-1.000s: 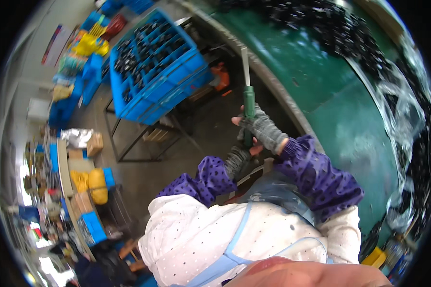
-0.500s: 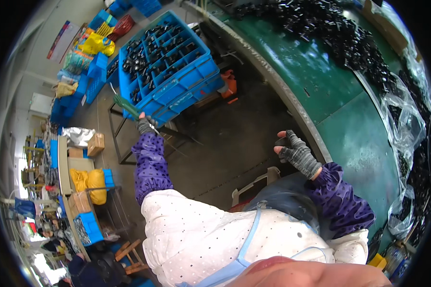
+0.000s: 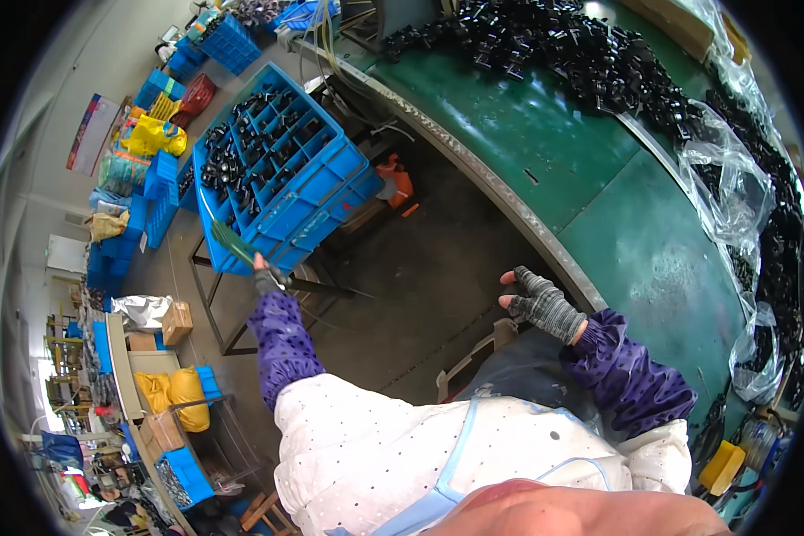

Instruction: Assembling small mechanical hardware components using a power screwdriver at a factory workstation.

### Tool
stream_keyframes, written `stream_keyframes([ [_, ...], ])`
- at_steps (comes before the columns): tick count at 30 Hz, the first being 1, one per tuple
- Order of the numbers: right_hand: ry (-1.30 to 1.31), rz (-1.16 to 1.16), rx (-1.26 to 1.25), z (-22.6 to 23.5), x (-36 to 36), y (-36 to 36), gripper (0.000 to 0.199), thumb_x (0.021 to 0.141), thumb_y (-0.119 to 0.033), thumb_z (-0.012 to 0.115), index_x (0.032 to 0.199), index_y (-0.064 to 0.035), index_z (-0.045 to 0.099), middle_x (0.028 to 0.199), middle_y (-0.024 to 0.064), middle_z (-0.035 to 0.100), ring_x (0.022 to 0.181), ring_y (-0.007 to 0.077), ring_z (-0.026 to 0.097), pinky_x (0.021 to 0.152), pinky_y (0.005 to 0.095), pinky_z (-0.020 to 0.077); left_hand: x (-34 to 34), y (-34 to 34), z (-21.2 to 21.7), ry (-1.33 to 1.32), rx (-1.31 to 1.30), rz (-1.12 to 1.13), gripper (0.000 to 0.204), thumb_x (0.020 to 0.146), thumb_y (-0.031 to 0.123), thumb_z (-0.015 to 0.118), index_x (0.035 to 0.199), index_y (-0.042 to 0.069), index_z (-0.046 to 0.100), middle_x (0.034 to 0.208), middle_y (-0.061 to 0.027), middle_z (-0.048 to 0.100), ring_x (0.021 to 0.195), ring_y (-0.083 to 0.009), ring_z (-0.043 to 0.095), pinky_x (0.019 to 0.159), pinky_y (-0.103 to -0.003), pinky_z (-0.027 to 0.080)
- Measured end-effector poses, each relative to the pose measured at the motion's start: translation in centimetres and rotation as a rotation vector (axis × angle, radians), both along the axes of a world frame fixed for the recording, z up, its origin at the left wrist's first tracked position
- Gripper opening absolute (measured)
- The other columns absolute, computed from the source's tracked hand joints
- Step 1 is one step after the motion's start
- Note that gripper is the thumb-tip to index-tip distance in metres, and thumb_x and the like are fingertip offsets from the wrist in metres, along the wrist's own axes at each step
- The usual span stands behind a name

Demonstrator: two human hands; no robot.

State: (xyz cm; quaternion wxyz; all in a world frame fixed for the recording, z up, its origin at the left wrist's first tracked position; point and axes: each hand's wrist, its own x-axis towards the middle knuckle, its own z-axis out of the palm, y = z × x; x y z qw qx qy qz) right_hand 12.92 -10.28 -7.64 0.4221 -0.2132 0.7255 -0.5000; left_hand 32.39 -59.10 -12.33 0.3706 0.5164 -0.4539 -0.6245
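Note:
My left hand [image 3: 266, 275], in a grey fingerless glove, is closed round a slim green thing [image 3: 230, 243] with a thin pale strand curving from its far end; its exact kind I cannot make out. That hand is at the near corner of a blue crate [image 3: 281, 192] divided into compartments, which hold several black parts [image 3: 257, 143]. My right hand [image 3: 545, 302], in a matching glove, hovers beside the edge of the green work table [image 3: 639, 241]. Its bare fingertips are apart, and I see nothing held between them.
The crate is stacked on another on a dark metal stand [image 3: 213, 313]. A large heap of black parts [image 3: 545, 40] covers the table's far side, with clear plastic bags [image 3: 728, 183] at the right. A yellow box [image 3: 722, 466] lies lower right. An orange object [image 3: 397, 186] is under the table.
The view has shifted, so the crate and table appear farther left. My left hand still grips the green thing by the crate; my right hand still hovers beside the table edge.

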Motion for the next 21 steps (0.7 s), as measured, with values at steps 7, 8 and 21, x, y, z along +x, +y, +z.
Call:
stream_keyframes([
  [7,-0.274,-0.096,-0.09,0.5,0.3,1.2,0.025,0.078,-0.01,0.06,0.1,-0.005,0.048,0.073,0.0007,0.054,0.061,0.0045,0.047,0.054,0.0197,0.0422,1.1,0.9,3.8,0.233,-0.087,-0.086,0.034,0.08,0.048,0.046,0.065,0.019,0.037,0.042,-0.0004,0.034,0.03,-0.0169,0.033,0.033,-0.034,0.033],
  [8,-0.327,-0.128,-0.128,0.2,0.4,1.0,0.025,0.078,-0.01,0.06,0.099,-0.005,0.048,0.072,-0.0001,0.052,0.06,0.0044,0.046,0.053,0.0199,0.042,1.1,-0.3,4.5,0.226,-0.153,-0.11,0.035,0.079,0.049,0.048,0.063,0.02,0.036,0.042,-0.001,0.034,0.031,-0.017,0.033,0.035,-0.035,0.034],
  [21,0.015,-0.037,-0.085,-0.3,0.5,1.4,0.029,0.077,-0.021,0.062,0.098,-0.0048,0.05,0.079,0.0061,0.055,0.072,0.0129,0.053,0.064,0.0272,0.0436,4.3,-12.5,-11.8,0.007,0.002,0.027,0.025,0.074,0.035,0.062,0.078,0.014,0.049,0.066,-0.0074,0.052,0.053,-0.0233,0.049,0.049,-0.037,0.043],
])
